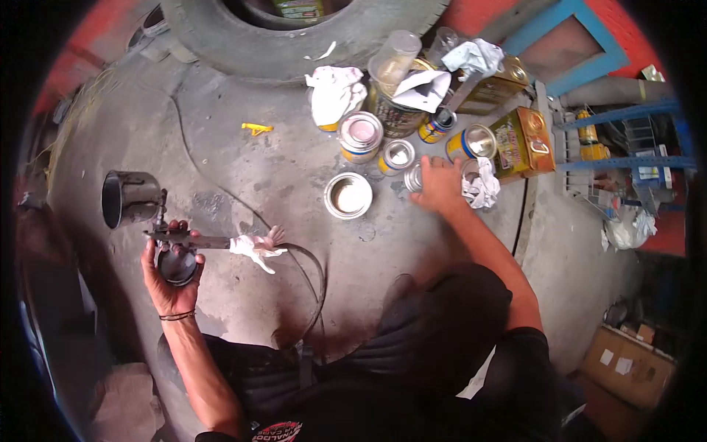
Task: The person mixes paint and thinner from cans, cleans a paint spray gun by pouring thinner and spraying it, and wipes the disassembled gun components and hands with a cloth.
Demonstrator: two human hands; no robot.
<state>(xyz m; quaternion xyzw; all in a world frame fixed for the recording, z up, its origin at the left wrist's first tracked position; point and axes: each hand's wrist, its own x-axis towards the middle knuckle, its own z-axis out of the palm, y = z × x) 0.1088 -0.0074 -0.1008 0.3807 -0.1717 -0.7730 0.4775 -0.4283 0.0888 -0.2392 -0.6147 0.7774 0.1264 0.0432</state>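
My left hand (173,272) is wrapped round a spray gun (188,239), its fingers also against a round dark lid or cup (177,265). The gun's metal cup (131,199) lies tilted at its upper left, its mouth facing left. White cloth (256,247) is tied round the hose end of the gun. My right hand (440,184) reaches down among the cans, fingers bent at a small metal can (414,177); whether it grips the can is unclear. Left of that hand stands an open can (348,196), and above it a small can (398,156).
A large tyre (294,55) lies at the top. Several cans, a pink-topped can (361,132), a bucket (401,114), rectangular tins (523,144) and crumpled paper (482,184) stand to the right. A yellow piece (257,129) and a hose (322,272) lie on the floor.
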